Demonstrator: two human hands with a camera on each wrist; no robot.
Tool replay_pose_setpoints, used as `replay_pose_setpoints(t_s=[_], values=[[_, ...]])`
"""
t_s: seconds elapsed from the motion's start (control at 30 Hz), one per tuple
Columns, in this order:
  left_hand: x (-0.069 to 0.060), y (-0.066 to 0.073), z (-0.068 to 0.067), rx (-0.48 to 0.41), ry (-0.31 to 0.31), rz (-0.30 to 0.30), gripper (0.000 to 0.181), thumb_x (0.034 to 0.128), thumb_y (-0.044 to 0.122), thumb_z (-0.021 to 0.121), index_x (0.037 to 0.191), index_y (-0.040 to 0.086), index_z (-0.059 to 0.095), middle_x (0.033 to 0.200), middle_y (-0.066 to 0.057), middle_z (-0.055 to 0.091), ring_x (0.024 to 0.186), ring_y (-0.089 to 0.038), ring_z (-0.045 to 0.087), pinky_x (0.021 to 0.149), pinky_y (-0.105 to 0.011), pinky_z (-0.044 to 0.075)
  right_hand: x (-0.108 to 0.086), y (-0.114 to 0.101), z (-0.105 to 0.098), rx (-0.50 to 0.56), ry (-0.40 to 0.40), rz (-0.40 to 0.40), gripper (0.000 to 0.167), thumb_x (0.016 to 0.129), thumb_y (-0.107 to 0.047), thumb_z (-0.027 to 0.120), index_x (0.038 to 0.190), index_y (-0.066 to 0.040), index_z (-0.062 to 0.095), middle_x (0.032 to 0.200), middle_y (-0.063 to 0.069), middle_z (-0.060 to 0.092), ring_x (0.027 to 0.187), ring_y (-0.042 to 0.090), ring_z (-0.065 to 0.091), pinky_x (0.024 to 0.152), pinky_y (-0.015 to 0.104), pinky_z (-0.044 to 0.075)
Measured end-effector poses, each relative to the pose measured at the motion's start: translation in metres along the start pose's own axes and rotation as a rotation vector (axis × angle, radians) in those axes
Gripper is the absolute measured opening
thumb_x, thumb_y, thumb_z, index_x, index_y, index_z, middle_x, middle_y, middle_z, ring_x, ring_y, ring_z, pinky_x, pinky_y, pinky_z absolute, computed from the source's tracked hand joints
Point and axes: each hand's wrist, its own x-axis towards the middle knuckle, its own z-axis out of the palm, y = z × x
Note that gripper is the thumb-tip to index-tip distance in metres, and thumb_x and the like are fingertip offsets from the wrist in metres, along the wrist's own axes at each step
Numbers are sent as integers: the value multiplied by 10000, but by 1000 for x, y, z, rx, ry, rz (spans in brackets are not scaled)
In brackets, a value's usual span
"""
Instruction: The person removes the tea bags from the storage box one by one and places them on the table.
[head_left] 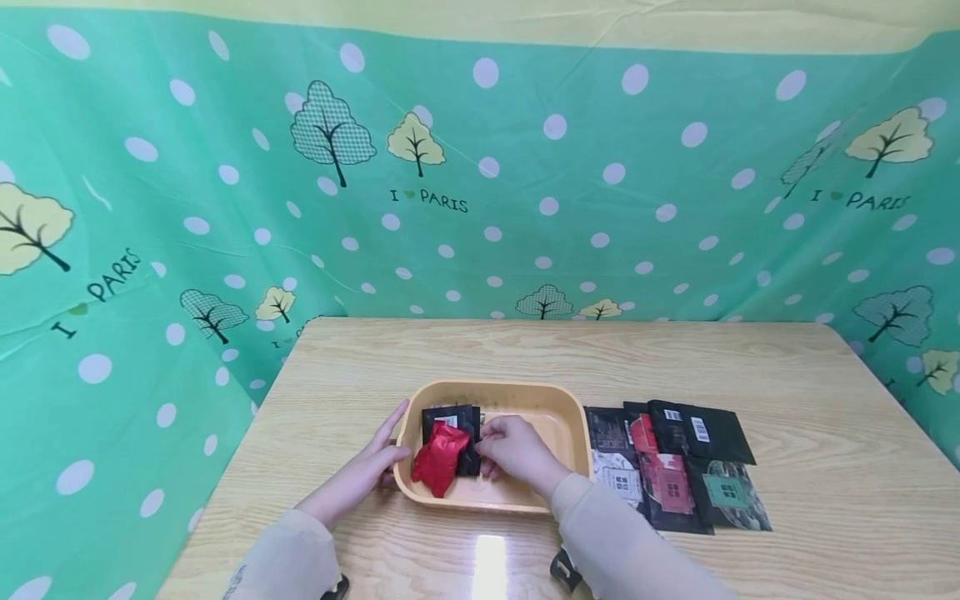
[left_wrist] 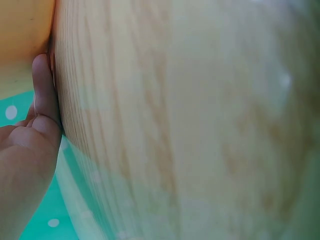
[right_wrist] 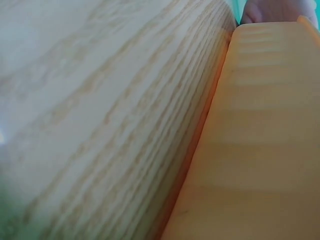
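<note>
A yellow-orange plastic bin [head_left: 555, 408] sits on the wooden table. Against its left outer wall rests my left hand [head_left: 378, 462], fingers extended along the side and thumb at the rim. The left wrist view shows the little finger of that hand [left_wrist: 45, 95] straight, low by the bin's base. Inside the bin, at the left, stand several black packets [head_left: 468, 462] with a crumpled red foil pouch [head_left: 441, 458] in front of them. My right hand [head_left: 521, 450] reaches into the bin and pinches the right edge of the black packets. Its fingertips are partly hidden.
Right of the bin lie several overlapping flat sachets, among them a black one with a barcode [head_left: 716, 433], a pink-labelled one [head_left: 671, 492] and a green-labelled one [head_left: 731, 493]. A green dotted cloth [head_left: 525, 250] hangs behind the table [head_left: 810, 400].
</note>
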Motion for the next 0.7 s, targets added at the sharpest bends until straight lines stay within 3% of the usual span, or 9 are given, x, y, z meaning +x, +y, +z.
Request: replay_pose_setpoints(t_s=[0.47,0.7], values=[[0,-1,-1,1,8,-3,781,979,163,449,1606,214,-15,1413,-439,337,1062,-321,657,808,-425,614,0,-1,-2,-107,144,-40,181,878,-50,611,1021,46,665,740,109,647,575,147,580,546,259,515],[0,1,0,0,5,7,784,978,154,452,1605,202,-17,1393,-441,357,1030,-308,671,797,-419,617,1,0,-3,-90,197,-47,208,873,-56,606,1047,42,666,792,89,633,580,157,583,558,256,511]])
